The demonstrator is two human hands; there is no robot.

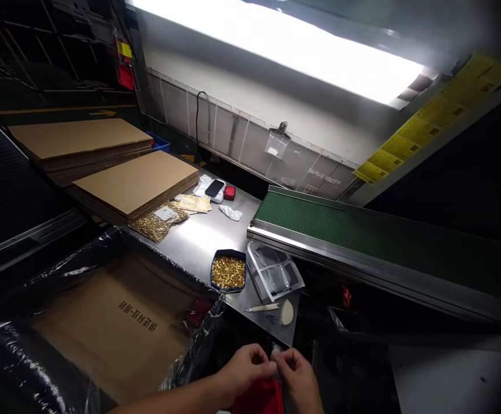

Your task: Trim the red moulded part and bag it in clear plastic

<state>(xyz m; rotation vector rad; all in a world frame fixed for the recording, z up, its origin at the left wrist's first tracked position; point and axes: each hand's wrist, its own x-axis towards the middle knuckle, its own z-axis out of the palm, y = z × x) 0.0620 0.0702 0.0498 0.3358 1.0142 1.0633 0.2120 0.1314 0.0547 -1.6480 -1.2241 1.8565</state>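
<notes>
My left hand [244, 368] and my right hand [297, 374] meet at the bottom of the view, below the steel table's front edge. Both pinch something small and pale [275, 352] between their fingertips; I cannot make out what it is. A red object [261, 398] lies just under my hands. On the table [199, 241] ahead stands a blue tray of small gold-coloured parts [228, 271]. Beside it lie clear plastic bags in a tray [273, 271], a pen-like tool [261, 309] and a small pale wedge [286, 312].
A large cardboard box lined with clear plastic [116, 322] stands at the left. Flat cardboard stacks [136, 183] lie behind, with a bag of gold parts [159, 221], yellow label sheets [192, 203], a phone [214, 187] and a white cloth [230, 213]. A green conveyor belt [340, 227] runs right.
</notes>
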